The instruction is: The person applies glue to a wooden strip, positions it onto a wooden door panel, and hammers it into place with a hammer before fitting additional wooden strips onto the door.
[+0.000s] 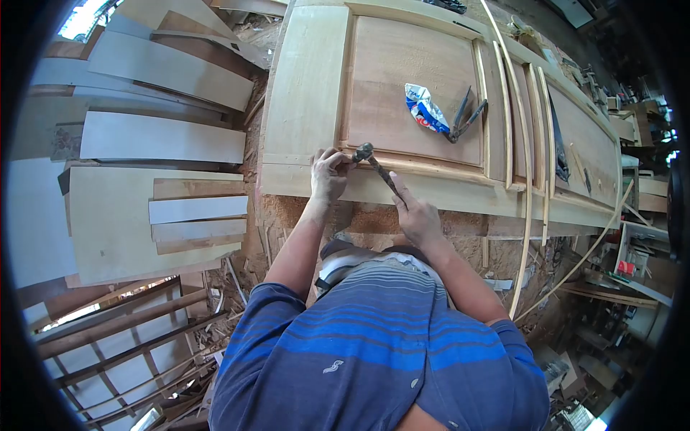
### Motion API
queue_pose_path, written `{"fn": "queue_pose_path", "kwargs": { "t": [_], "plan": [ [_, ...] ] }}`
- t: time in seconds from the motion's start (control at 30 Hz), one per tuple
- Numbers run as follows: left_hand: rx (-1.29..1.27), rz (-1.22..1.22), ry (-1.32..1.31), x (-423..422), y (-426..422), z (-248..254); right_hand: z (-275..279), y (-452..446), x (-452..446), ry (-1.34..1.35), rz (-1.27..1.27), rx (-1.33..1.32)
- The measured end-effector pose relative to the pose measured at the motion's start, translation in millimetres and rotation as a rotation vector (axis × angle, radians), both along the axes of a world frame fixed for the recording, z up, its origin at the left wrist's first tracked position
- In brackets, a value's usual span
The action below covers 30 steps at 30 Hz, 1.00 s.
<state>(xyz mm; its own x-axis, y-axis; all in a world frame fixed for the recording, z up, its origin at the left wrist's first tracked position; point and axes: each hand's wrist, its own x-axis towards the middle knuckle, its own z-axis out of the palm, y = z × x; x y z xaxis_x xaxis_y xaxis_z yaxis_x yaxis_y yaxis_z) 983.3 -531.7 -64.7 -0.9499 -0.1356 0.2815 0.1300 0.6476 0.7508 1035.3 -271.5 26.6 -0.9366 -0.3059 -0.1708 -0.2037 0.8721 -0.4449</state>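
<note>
Head view shows the right hand (419, 219) closed around the handle of a hammer (383, 174), its head just beside the left hand (329, 174). The left hand's fingers bend over the wooden frame (305, 93); whether they pinch anything is unclear. A skewed blow could bruise them or dent the frame. Beyond lie a packet (426, 109), pincers (469, 120) and loose strips (505, 129).

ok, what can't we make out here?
All in the head view:
- Whether the left hand pinches anything: its fingers and the head of the hammer cover the spot.
- Grip end of the hammer: hidden in the right hand.
- Lettering on the blue-and-white packet: crumpled, too small.
- Far end of the long strip: cut off at the top edge.
</note>
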Motion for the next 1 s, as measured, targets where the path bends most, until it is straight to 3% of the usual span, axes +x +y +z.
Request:
{"fn": "queue_pose_path", "kwargs": {
  "t": [0.2, 0.33, 0.43, 0.53, 0.63, 0.73, 0.83, 1.0],
  "plan": [
    [0.017, -0.002, -0.015, 2.7, -1.2, 1.4, -9.9, -6.7, 7.7, 0.301, -0.063, -0.459],
    [-0.022, 0.011, -0.021, -1.6, -1.3, -0.1, 6.2, -4.2, 1.3, 0.071, 0.020, -0.109],
    [0.013, -0.008, 0.010, 0.9, -1.9, -0.3, -5.5, -5.7, 4.3, 0.266, -0.059, -0.442],
    [0.017, -0.016, -0.011, 1.0, -2.2, -0.5, -9.5, -4.7, 6.7, 0.240, -0.052, -0.339],
    [-0.005, 0.013, -0.029, -1.5, -0.5, 0.8, 2.0, -1.6, -0.1, 0.066, 0.008, -0.042],
    [-0.019, -0.031, -0.001, 1.2, -4.9, 1.3, 2.6, 0.9, 4.4, 0.109, -0.091, -0.222],
    [0.135, -0.076, -0.037, 1.5, -18.3, 8.7, 3.1, 14.5, -1.7, 0.227, -0.206, -0.308],
    [-0.236, -0.184, -0.047, 5.1, -48.4, 18.7, -9.5, 58.2, -23.1, 0.354, -0.213, -0.143]
  ]
}}
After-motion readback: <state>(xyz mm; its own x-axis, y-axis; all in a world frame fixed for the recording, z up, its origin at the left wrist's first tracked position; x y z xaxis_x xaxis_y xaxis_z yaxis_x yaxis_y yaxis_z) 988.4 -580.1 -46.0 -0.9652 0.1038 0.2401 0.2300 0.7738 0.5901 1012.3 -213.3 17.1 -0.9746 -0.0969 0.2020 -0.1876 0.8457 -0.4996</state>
